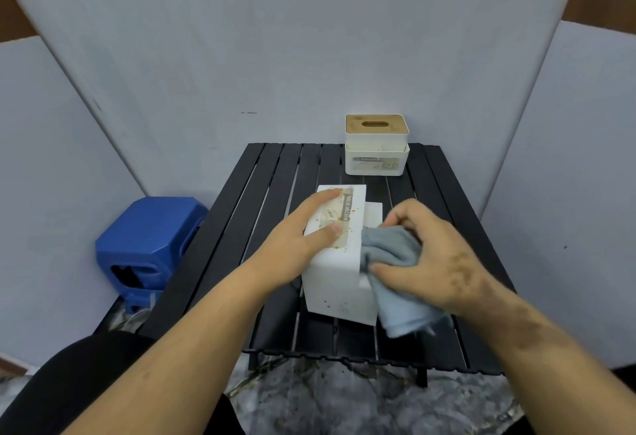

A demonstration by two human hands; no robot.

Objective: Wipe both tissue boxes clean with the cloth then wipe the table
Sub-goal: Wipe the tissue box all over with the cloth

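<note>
A black slatted table (261,214) fills the middle of the view, its long slats running away from the person, gaps showing between them. Grey-white panel walls (241,38) close it in on three sides, and the floor below the near edge is a mottled grey stone pattern (327,400). At about 9 o'clock from the table, a blue plastic stool (151,242) sits on the floor against the left panel.

Centre table, the near tissue box (335,283) lies tipped on its side, white, speckled with brown spots, its label reading "TISSUE HOLDER" facing up. The left hand (303,238) lies flat on top of it, fingers spread and pressing down. The right hand (433,255) is closed around a grey-blue cloth (392,248), bunched against the box's right side at 3 o'clock, the loose end hanging onto the slats.

At 12 o'clock, on the far edge, the second tissue box (377,159) stands upright, white with a wooden slotted lid, well apart from the hands
</note>
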